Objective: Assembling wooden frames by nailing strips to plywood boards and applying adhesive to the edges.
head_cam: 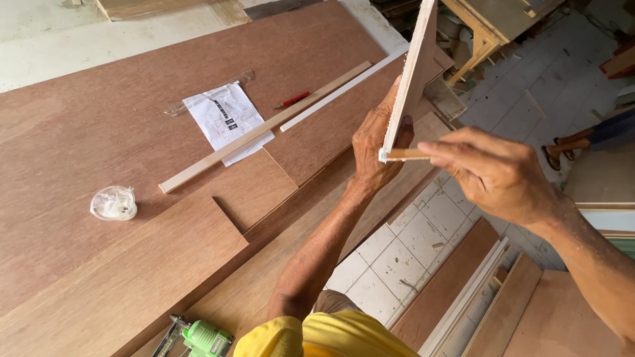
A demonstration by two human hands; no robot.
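Standing edge-up, board (411, 73) in left hand (372, 147) grip.

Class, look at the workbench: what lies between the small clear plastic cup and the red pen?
In the head view, a white paper sheet and a long wooden strip lie between the cup and pen.

a sheet of paper (227, 121) is lying on a wide reddish plywood panel (86, 125), with a long pale wood strip (264, 127) crossing its corner and a thinner white strip (340, 90) lying just beside that. a red pen (292, 100) is resting near the strips, and a clear ruler (198, 99) is poking out from under the paper. a small clear plastic tub (114, 203) is sitting well apart to the left. a green power tool (198, 338) is lying at the panel's near edge, above a white tiled floor (397, 258).
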